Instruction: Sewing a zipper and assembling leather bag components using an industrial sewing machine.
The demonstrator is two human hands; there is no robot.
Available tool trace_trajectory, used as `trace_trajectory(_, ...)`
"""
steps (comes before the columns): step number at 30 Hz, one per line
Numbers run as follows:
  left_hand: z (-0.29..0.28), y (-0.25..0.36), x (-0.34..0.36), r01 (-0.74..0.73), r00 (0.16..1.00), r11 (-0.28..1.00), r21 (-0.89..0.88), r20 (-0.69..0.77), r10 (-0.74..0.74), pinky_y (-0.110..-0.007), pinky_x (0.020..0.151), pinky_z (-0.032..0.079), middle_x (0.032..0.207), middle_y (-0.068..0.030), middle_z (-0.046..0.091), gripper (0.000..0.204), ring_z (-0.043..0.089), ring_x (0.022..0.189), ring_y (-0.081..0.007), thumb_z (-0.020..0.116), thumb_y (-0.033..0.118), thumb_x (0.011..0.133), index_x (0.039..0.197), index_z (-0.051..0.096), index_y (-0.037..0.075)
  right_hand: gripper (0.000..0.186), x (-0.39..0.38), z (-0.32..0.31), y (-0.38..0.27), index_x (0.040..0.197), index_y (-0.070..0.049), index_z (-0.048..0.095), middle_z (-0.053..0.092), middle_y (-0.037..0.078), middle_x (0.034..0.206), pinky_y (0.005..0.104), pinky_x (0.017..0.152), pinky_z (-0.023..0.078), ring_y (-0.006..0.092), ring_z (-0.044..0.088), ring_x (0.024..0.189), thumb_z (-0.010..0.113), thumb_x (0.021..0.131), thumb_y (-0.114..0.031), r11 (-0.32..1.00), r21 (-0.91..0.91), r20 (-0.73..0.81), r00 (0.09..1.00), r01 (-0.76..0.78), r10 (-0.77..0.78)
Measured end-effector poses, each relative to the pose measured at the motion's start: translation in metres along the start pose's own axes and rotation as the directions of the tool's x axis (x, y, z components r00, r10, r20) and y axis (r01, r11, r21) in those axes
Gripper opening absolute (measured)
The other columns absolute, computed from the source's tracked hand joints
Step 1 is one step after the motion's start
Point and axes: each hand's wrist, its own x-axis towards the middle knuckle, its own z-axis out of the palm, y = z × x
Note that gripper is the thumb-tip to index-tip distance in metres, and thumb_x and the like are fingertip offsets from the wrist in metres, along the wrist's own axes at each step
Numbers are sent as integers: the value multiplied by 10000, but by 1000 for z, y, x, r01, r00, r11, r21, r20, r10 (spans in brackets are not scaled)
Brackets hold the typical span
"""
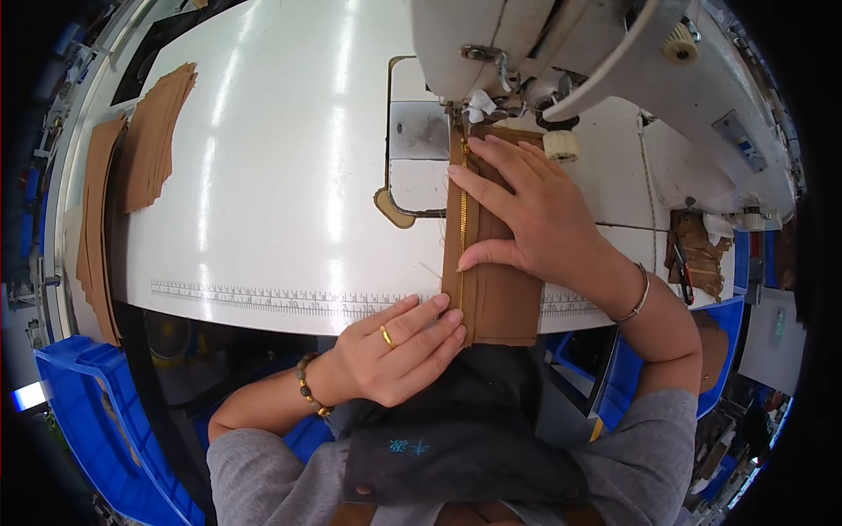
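A brown strip piece with a gold zipper along its left side lies lengthwise on the white table, its far end at the needle area of a sewing machine. My right hand rests on it with fingers spread, the upper fingertips near the presser area and the thumb beside the zipper. My left hand, wearing a gold ring, has its fingers stretched out, tips on the zipper and the piece's near left edge at the table's front.
Stacked brown pieces lie at the left side. Blue bins stand low on both sides. At the right lie brown scraps and a cutter. A printed ruler runs along the front edge.
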Motion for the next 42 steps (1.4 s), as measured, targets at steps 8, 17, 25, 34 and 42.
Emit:
trace_trajectory(8,3,2,2,16,1000,1000,19,-13,-16,-329,868,638,1028,-42,804,147,774,1016,-208,846,164,821,952,803,114,895,-2,-3,0,1438,-113,638,534,205,1503,517,1128,466,414,565,1343,752,752,-676,998,36,89,995,-47,44)
trace_trajectory(17,4,9,-3,64,998,997,37,-6,-64,-331,914,621,1064,-18,801,163,768,1031,-195,846,182,839,989,803,131,850,1,-3,-2,1350,-65,698,600,239,1442,461,1009,503,367,653,1116,757,770,-683,1000,14,41,999,-16,15)
trace_trajectory(25,-41,-3,-44,158,975,982,105,140,-171,-422,1123,498,1290,-38,753,375,687,1261,-245,822,304,900,1228,767,131,932,-1,-6,-4,1404,-79,661,551,228,1500,492,1054,477,410,580,1328,770,732,-716,999,-29,96,995,-26,29)
trace_trajectory(34,-207,-138,-116,511,773,248,823,-315,-550,-447,1052,525,1417,-153,666,388,638,1274,-377,748,262,988,1309,705,49,982,0,-4,-3,1424,-74,642,530,218,1521,529,1113,448,424,527,1401,776,700,-724,999,-18,67,997,-26,28)
trace_trajectory(42,-261,-201,-189,573,407,-81,816,-369,-836,-498,901,579,1235,-175,737,378,717,1079,-402,543,367,1092,1304,684,88,968,-2,-4,-1,1403,-59,655,537,229,1512,527,1091,462,421,537,1392,774,707,-722,1000,-28,65,998,-8,9)
